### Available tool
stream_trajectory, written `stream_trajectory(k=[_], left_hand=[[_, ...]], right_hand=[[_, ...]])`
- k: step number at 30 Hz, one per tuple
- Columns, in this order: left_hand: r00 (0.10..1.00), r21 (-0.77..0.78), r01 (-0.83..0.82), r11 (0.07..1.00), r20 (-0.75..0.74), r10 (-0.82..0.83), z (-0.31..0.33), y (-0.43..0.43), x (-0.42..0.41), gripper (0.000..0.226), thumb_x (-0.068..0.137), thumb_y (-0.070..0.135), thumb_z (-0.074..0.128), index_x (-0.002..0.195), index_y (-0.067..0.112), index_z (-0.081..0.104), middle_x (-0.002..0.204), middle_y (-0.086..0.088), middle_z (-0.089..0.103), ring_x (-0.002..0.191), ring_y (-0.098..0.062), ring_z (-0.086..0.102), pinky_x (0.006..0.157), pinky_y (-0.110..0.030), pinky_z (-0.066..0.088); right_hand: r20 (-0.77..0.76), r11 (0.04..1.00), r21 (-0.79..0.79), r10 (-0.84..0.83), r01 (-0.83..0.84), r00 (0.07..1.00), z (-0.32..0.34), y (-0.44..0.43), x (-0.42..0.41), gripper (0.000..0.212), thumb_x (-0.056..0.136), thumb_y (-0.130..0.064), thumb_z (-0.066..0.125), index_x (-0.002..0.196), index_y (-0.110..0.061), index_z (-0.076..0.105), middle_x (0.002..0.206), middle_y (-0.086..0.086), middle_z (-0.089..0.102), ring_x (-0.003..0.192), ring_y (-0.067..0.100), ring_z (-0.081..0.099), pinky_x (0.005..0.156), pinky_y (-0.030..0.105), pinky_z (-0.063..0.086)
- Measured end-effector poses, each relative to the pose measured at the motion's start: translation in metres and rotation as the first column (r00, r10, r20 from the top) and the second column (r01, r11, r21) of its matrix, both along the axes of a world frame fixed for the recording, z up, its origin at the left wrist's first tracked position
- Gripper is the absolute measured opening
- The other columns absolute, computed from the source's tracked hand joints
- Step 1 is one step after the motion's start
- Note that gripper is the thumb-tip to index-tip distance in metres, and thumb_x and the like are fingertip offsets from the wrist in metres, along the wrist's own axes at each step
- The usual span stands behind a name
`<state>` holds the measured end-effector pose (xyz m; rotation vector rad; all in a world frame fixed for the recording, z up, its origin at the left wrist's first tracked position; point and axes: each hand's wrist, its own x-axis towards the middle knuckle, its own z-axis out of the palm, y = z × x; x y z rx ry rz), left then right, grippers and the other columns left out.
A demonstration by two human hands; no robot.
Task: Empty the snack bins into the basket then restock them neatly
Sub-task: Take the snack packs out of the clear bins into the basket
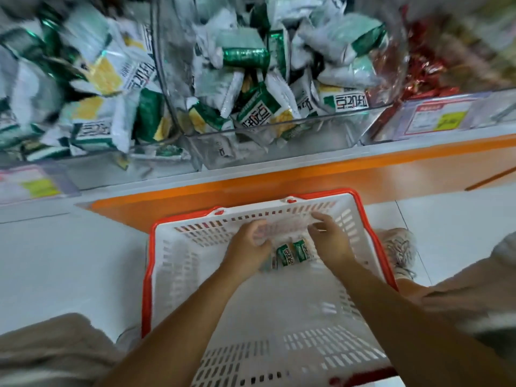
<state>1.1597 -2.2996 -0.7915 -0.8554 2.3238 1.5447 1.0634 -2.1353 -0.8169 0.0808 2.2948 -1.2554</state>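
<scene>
A white basket with a red rim (147,275) stands on the floor below the shelf. Both my hands reach into it. My left hand (247,248) is curled over a few small green-and-white snack packets (293,254) on the basket floor; whether it grips one is hidden. My right hand (328,237) hovers beside the packets, fingers apart and bent. Above, a clear middle snack bin (268,135) is full of green-and-white packets, and a left bin (83,88) holds more of them.
A bin of red-wrapped sweets (430,62) sits at the right. Price labels (441,118) line the shelf front over an orange base board (307,180). My knees frame the basket, and a shoe (399,250) rests on the white tiled floor.
</scene>
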Motion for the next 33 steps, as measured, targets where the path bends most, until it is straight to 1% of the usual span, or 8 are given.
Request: stream_trajectory(k=[6,10,13,17,21,25,29,33], left_hand=[[0.849,-0.06,-0.151,0.987,-0.519,0.098,0.137,-0.008,0.016,0.032,0.094,0.015,0.061,0.107,0.043,0.057,0.102,0.018,0.066,0.091,0.003,0.061,0.077,-0.012,0.048],[0.724,-0.237,-0.134,0.962,-0.686,-0.068,0.217,-0.015,0.024,0.026,0.095,0.02,0.06,0.114,0.038,0.06,0.106,0.021,0.063,0.096,0.006,0.059,0.077,-0.008,0.047],[0.735,-0.425,-0.115,0.898,-0.644,-0.21,0.255,-0.029,0.013,0.035,0.095,0.026,0.059,0.128,0.037,0.054,0.118,0.023,0.052,0.105,0.005,0.052,0.09,-0.016,0.045],[0.825,-0.62,-0.032,0.784,-0.459,-0.329,0.265,-0.046,-0.022,0.055,0.094,0.036,0.06,0.145,0.032,0.04,0.145,0.015,0.036,0.131,-0.005,0.033,0.112,-0.028,0.029],[0.87,-0.555,-0.011,0.832,-0.415,-0.265,0.247,-0.051,-0.051,0.07,0.09,0.04,0.065,0.15,0.03,0.032,0.162,0.012,0.008,0.149,-0.012,0.006,0.119,-0.038,0.015],[0.922,-0.516,-0.056,0.855,-0.355,-0.154,0.227,-0.053,-0.069,0.089,0.08,0.052,0.073,0.152,0.036,0.023,0.163,0.01,-0.012,0.151,-0.018,-0.008,0.12,-0.046,0.014],[0.945,-0.53,-0.108,0.841,-0.316,-0.078,0.224,-0.059,-0.081,0.106,0.074,0.057,0.076,0.154,0.033,0.011,0.16,0.003,0.011,0.147,-0.023,0.006,0.117,-0.044,0.021],[0.931,-0.549,-0.19,0.814,-0.364,-0.028,0.222,-0.06,-0.088,0.097,0.074,0.059,0.074,0.152,0.027,0.026,0.143,0.0,0.032,0.136,-0.023,0.023,0.112,-0.039,0.028]], right_hand=[[-0.365,0.957,-0.291,-0.123,0.012,0.923,0.129,-0.032,0.018,0.02,0.095,-0.013,0.053,0.103,-0.029,0.064,0.078,-0.012,0.062,0.067,0.002,0.054,0.056,0.012,0.041],[-0.545,0.913,-0.378,-0.084,-0.155,0.834,0.219,-0.037,0.025,0.02,0.096,-0.015,0.056,0.098,-0.034,0.062,0.079,-0.008,0.063,0.065,0.004,0.054,0.057,0.015,0.042],[-0.714,0.931,-0.274,-0.029,-0.24,0.699,0.267,-0.035,0.014,0.024,0.094,-0.013,0.058,0.103,-0.034,0.062,0.094,-0.008,0.064,0.081,0.004,0.059,0.067,0.013,0.046],[-0.791,0.958,0.083,0.232,-0.276,0.566,0.295,-0.036,-0.033,0.04,0.089,-0.016,0.062,0.127,-0.029,0.055,0.123,-0.007,0.045,0.112,0.01,0.05,0.09,0.021,0.04],[-0.648,0.887,0.336,0.463,-0.317,0.605,0.282,-0.043,-0.069,0.069,0.087,-0.025,0.068,0.147,-0.027,0.034,0.154,0.008,0.022,0.141,0.027,0.028,0.113,0.036,0.031],[-0.577,0.857,0.407,0.51,-0.317,0.638,0.262,-0.056,-0.079,0.085,0.088,-0.031,0.066,0.154,-0.023,0.013,0.16,0.012,0.01,0.147,0.029,0.01,0.116,0.04,0.019],[-0.603,0.874,0.41,0.473,-0.26,0.643,0.261,-0.066,-0.088,0.094,0.086,-0.032,0.068,0.154,-0.017,0.006,0.157,0.012,0.017,0.144,0.031,0.014,0.115,0.041,0.02],[-0.609,0.886,0.405,0.446,-0.227,0.655,0.262,-0.07,-0.09,0.084,0.087,-0.03,0.068,0.152,-0.013,0.017,0.149,0.01,0.02,0.138,0.029,0.019,0.112,0.036,0.025]])
